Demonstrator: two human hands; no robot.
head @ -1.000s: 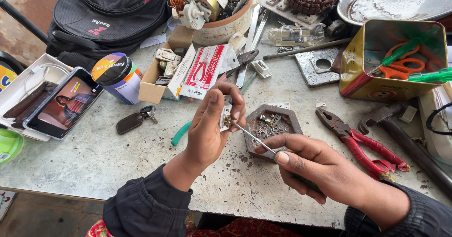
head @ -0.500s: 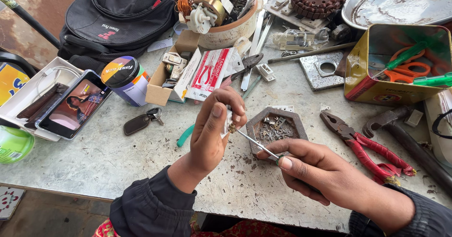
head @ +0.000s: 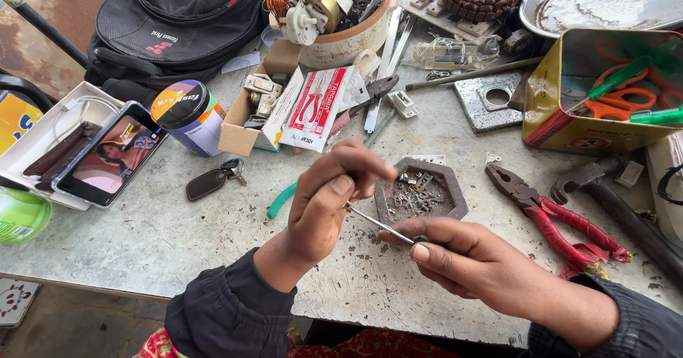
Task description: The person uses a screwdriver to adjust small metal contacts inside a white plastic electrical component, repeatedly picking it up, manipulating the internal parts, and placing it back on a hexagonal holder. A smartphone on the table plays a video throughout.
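At the centre of the frame, over a scarred grey workbench (head: 142,237), a person's left hand (head: 329,200) is closed in a pinch on a small part, too hidden by the fingers to identify, while the right hand (head: 462,258) grips a thin screwdriver (head: 377,223) whose metal shaft runs up and left to that part. Compared with a second ago, both hands sit a little lower and nearer the camera, and the left fingers have curled tighter over the piece; the driver tip remains at the part, so the fine work on it appears to be continuing rather than finished. Just behind the hands, a hexagonal tray (head: 455,194) holds a heap of small screws and metal bits. Red-handled pliers (head: 562,219) lie at right, apart from the tray. Toward the upper right a yellow tin (head: 562,127) holds scissors and green-handled tools. At left a phone (head: 107,155) with a lit screen rests in a white box, beside a key fob (head: 210,181) and a round container (head: 188,116); a black backpack (head: 171,23) fills the upper left.
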